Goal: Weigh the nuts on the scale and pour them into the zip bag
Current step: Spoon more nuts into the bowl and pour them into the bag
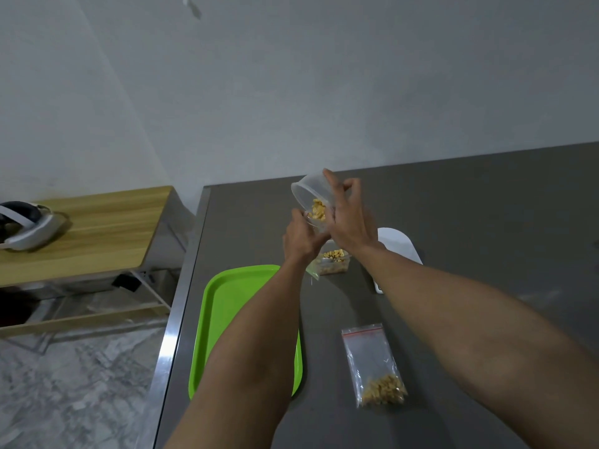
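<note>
The right hand (348, 222) had its fingers curled round the tipped clear bowl (311, 192), nuts (317, 210) sliding toward the bag mouth the left hand (301, 238) pinched open. One filled zip bag (374, 367) already lay on the table (470, 205); this pour looked midway, sealing yet to come.

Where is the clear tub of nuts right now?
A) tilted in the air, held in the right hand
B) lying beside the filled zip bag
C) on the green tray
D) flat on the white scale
A: the clear tub is tipped on its side above the table, the right hand curled round it, nuts sliding toward its lower rim; the white scale behind is bare.
</note>
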A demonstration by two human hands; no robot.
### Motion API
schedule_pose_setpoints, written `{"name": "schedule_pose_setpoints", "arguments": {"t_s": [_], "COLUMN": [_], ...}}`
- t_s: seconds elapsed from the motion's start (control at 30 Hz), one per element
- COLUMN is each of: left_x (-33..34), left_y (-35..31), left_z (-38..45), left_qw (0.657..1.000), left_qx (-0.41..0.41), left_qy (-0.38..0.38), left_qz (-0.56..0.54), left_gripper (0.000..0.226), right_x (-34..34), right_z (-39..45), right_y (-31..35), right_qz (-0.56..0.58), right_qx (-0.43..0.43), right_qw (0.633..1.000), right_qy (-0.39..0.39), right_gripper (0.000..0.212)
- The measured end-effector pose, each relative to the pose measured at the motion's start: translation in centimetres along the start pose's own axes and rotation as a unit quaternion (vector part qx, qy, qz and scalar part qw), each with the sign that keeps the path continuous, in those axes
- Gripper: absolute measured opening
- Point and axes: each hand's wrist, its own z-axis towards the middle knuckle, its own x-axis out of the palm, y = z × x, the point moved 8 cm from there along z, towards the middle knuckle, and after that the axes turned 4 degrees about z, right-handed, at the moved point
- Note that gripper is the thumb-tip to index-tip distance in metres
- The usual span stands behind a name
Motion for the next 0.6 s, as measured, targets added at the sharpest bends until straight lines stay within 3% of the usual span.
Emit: {"name": "schedule_pose_setpoints", "arguments": {"t_s": [0.37, 0.5, 0.6], "left_x": [0.4, 1.4, 2.6], "left_y": [-0.6, -0.3, 0.7], "left_z": [0.5, 0.4, 0.2], "left_qw": [1.000, 0.999, 0.999], "left_qx": [0.011, 0.028, 0.025], "left_qy": [-0.004, 0.014, 0.028], "left_qz": [-0.028, 0.002, 0.011], "left_gripper": [0.063, 0.059, 0.060], "right_x": [-0.3, -0.1, 1.5], "right_z": [0.0, -0.1, -1.5], "right_y": [-0.3, -4.8, -10.2], "right_qz": [-0.004, 0.110, 0.227], "right_qx": [-0.024, 0.137, 0.336], "right_qw": [1.000, 0.983, 0.912], "right_qy": [-0.012, -0.061, -0.058], "right_gripper": [0.073, 0.060, 0.043]}}
